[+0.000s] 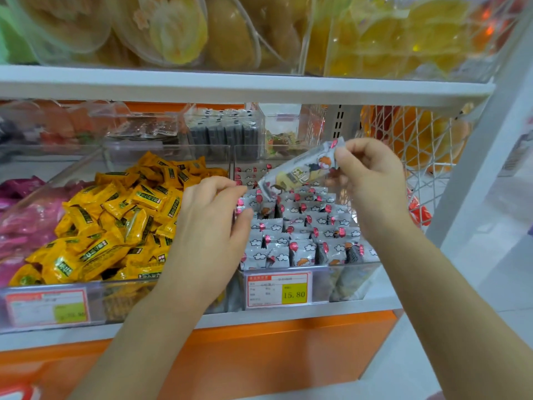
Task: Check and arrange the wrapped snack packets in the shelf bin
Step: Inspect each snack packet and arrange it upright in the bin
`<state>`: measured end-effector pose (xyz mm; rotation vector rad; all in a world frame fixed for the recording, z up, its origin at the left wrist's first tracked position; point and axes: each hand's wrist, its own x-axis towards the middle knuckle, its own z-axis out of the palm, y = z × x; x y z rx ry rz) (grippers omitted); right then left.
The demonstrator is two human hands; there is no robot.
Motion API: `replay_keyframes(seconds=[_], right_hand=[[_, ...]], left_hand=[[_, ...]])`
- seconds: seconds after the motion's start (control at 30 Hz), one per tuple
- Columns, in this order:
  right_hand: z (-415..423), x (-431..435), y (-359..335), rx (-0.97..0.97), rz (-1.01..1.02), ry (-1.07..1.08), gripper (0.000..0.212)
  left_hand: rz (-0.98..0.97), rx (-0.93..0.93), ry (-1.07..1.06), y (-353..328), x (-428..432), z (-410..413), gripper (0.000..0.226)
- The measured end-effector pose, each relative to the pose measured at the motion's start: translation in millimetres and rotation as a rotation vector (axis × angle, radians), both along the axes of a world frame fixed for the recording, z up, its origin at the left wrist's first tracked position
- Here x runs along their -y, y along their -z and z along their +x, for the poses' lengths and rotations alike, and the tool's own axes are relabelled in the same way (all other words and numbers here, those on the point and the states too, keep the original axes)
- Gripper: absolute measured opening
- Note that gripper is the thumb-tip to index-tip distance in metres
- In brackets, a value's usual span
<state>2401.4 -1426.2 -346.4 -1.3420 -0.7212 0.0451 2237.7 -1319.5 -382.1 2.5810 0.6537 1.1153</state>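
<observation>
Bright, even light comes from overhead, and shadows are soft, darkest between the grey packets [302,226]. Glare streaks the clear bin front [346,287] and the yellow wrappers [121,215]. The wide lens bows the shelf edge [259,85] and tilts the white post [476,157]. The top bags [173,33] and left price tag [47,308] are blurred; the raised packet [300,171] is slightly soft. Beyond the post everything is washed out.
</observation>
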Motion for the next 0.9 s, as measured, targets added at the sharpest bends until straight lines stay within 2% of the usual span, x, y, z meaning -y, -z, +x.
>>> replay_keyframes(seconds=[0.17, 0.33, 0.43, 0.57, 0.8, 0.9], right_hand=[[-13, 5, 6, -0.261, 0.071, -0.208, 0.016], [-24, 6, 11, -0.374, 0.09, -0.317, 0.014], [-27, 8, 12, -0.409, 0.107, -0.393, 0.014], [-29, 10, 11, -0.464, 0.115, -0.524, 0.005], [-26, 9, 10, -0.566, 0.194, -0.565, 0.013], [-26, 8, 10, -0.637, 0.234, -0.562, 0.006]], left_hand=[[-0.072, 0.047, -0.027, 0, 4, 4, 0.044], [-0.173, 0.11, -0.047, -3, 2, 5, 0.028], [-0.329, 0.232, -0.02, -6, 4, 4, 0.038], [-0.608, 0.441, -0.035, -13, 6, 4, 0.037], [-0.794, 0.48, 0.001, -11, -4, 3, 0.045], [-0.942, 0.505, 0.107, -14, -3, 0, 0.044]])
